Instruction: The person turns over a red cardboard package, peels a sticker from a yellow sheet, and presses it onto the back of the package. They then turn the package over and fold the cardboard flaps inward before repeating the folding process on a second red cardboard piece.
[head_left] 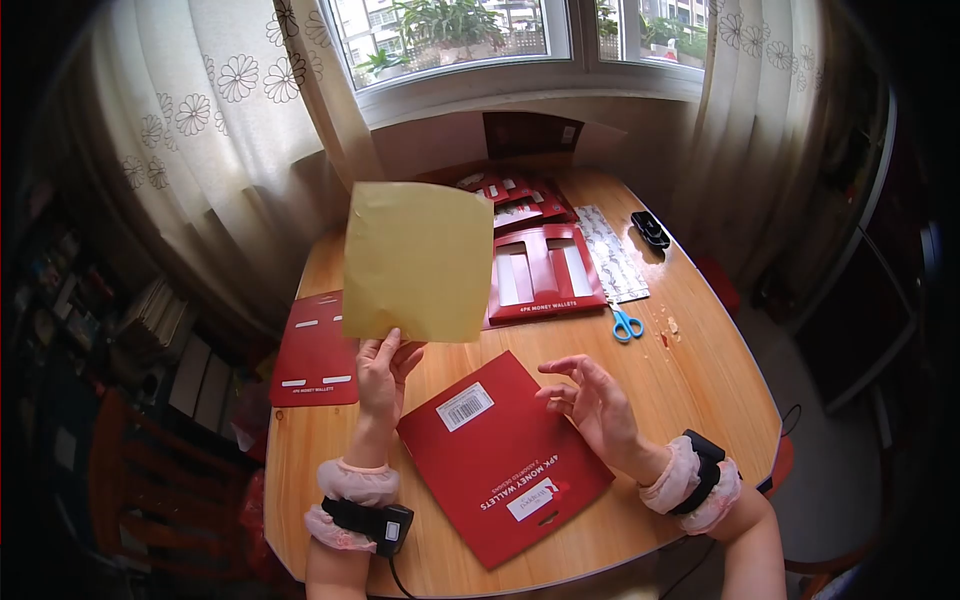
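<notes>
My left hand (388, 365) pinches the lower edge of a yellowish sheet (418, 262), which is raised over the left-centre of the table. My right hand (592, 405) holds nothing, its fingers bent and apart near the right edge of a red package (505, 460). That package lies slanted on the table, showing a barcode label and the printing "4PK MONEY WALLETS", upside down from here. A flat red card (312, 355) with white slots lies on the left, partly behind the sheet and my left hand.
Behind the hands lie a red windowed package (547, 270) and a pile of red packages (515, 196). Blue scissors (627, 325), a marbled sheet (612, 255) and a black object (651, 231) are on the right of the wooden table (700, 400). Small scraps lie by the scissors.
</notes>
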